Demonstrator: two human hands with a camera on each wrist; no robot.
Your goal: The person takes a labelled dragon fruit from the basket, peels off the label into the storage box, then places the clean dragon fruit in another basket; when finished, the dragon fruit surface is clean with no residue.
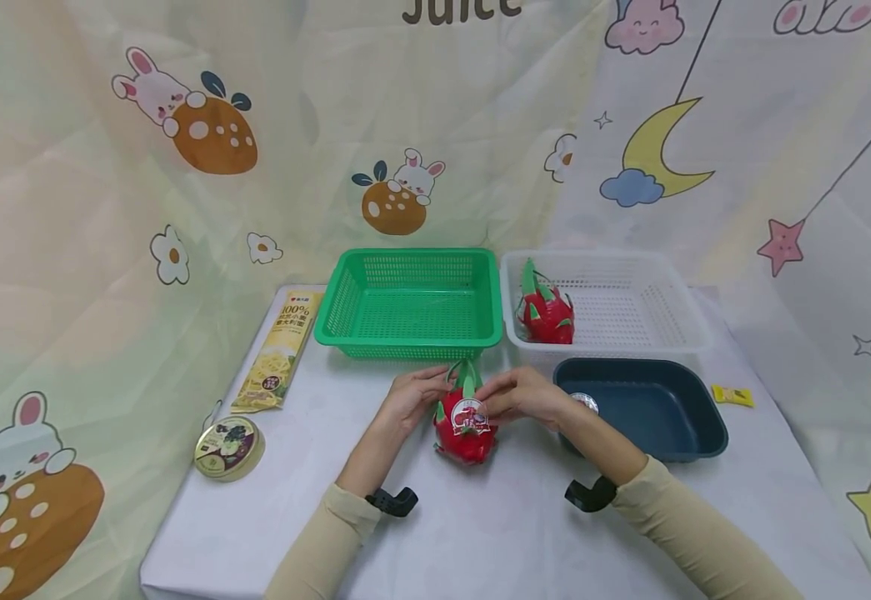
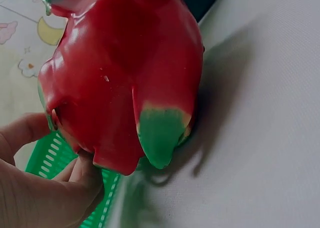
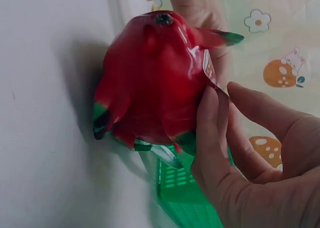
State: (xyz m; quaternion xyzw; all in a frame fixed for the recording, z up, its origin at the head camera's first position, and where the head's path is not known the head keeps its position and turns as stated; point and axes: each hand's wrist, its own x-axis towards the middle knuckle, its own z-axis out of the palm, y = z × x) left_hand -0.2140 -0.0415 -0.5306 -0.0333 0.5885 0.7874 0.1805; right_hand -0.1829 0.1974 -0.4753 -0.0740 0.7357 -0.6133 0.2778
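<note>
Red, glossy skin sits between two hands: the dragon fruit is grasped at its upper side by the left hand, thumb and fingers bent against its edge. From the opposite side, the right hand pinches the rim of a round label on the fruit's face, between thumb and finger. The fruit's leafy green top points away from the person; whether its underside touches the white cloth is hard to tell. Just beyond stands a green basket, and beside that a white basket holding a second dragon fruit. Near the right forearm lies a dark blue tray; a yellow pasta packet and round tin lie to the left.
</note>
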